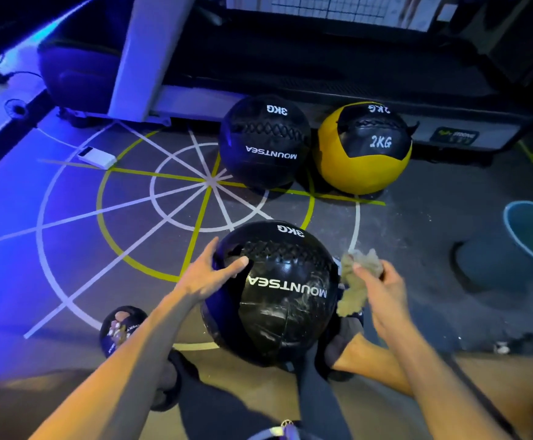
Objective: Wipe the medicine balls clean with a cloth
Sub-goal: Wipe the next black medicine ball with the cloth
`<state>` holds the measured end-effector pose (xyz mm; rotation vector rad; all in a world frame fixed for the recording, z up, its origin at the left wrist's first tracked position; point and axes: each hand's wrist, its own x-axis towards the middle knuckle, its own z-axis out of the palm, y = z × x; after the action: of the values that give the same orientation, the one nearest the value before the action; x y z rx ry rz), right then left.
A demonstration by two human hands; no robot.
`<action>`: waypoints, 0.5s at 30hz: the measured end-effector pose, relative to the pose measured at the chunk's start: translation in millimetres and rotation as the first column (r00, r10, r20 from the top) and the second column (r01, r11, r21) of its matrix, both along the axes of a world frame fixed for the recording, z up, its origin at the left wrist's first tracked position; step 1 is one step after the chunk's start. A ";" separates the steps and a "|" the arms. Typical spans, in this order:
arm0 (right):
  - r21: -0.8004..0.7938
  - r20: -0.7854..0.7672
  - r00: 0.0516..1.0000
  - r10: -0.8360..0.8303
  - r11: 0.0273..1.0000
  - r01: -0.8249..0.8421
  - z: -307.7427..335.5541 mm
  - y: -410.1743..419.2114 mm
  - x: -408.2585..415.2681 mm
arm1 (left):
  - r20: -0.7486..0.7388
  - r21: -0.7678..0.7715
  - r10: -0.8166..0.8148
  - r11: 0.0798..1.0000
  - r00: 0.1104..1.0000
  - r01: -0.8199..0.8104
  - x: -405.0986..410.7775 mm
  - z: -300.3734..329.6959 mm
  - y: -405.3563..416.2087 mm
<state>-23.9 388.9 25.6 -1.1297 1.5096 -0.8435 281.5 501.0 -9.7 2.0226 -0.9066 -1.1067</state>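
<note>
Risk first: rolling of near black ball (pixel 277 293), a round 3KG MOUNTSEA ball steadied on the floor between two sandalled feet only by left hand (pixel 209 274), fingers spread and straight across its upper left side, thumb on top near the lacing. Likely cause: sideways push from a wiping stroke on the right flank, opposite the steadying hand, with nothing behind the ball to stop it. Second risk: smearing rather than cleaning, judged from pale streaks showing on the lower front panel; cause, a bunched cloth with little flat face. Third risk: skipped patches under the ball and beneath the left palm unless turned.

Position: cloth (pixel 358 281), pale and crumpled, pinched in right hand (pixel 382 290) by curled fingers and thumb, just beside the ball's right edge; contact with the ball not certain. Near black ball directly ahead of both hands, between them. Far black ball (pixel 263 141) and yellow ball (pixel 365 147), marked 2KG, side by side well beyond, against a machine base. Blue basin (pixel 531 233) at far right.
</note>
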 end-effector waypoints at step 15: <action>-0.457 -0.645 0.644 0.411 0.468 -0.756 -41.5 105.7 132.0 | 0.139 0.005 -0.017 1.000 0.990 0.016 -11.4 -10.1 -0.4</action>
<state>108.1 494.6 -15.9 -2.4329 0.9326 -0.6499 270.1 500.5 -19.7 2.1202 -0.9927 -0.9868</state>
